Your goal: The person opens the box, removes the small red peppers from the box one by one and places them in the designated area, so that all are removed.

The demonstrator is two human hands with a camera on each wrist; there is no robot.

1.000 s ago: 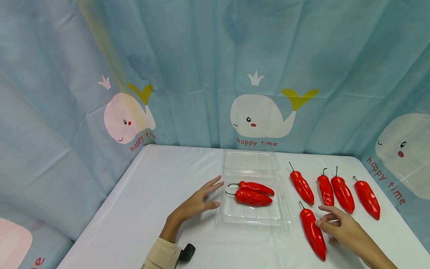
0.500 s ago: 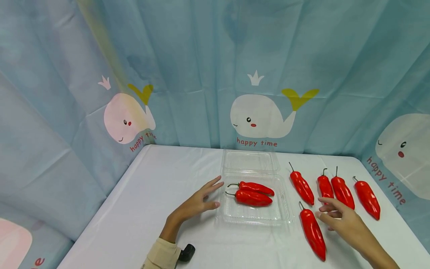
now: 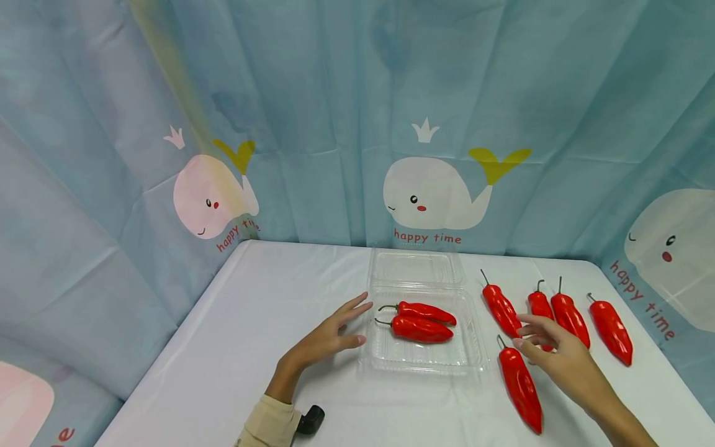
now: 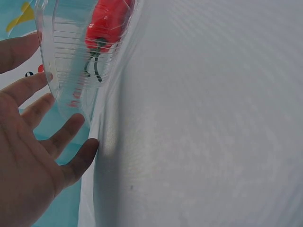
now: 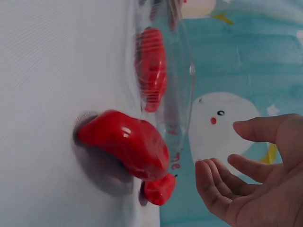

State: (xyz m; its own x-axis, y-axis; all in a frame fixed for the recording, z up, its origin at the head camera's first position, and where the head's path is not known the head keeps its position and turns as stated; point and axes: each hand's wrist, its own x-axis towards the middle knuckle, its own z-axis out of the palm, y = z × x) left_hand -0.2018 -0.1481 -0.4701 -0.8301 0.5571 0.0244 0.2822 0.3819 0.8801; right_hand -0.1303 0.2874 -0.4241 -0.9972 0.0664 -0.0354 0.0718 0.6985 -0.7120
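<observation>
Two red peppers lie side by side in a clear plastic clamshell box, its lid folded back. My left hand is at the box's left side; in the left wrist view, spread fingertips meet or nearly meet its wall. Holding nothing, my right hand hovers with loosely bent fingers above the loose peppers on the right. Its fingertips are between the nearest pepper and the pepper behind it. It partly covers a shorter pepper.
Farther right lie two more red peppers, one behind the hand and another near the table's right side. A white cloth covers the table. Behind it hangs a blue curtain with whale prints. A black device sits at the left wrist.
My right hand has moved away from beside the nearest pepper, up and leftward toward the box. The left hand, box and peppers stay where they were.
</observation>
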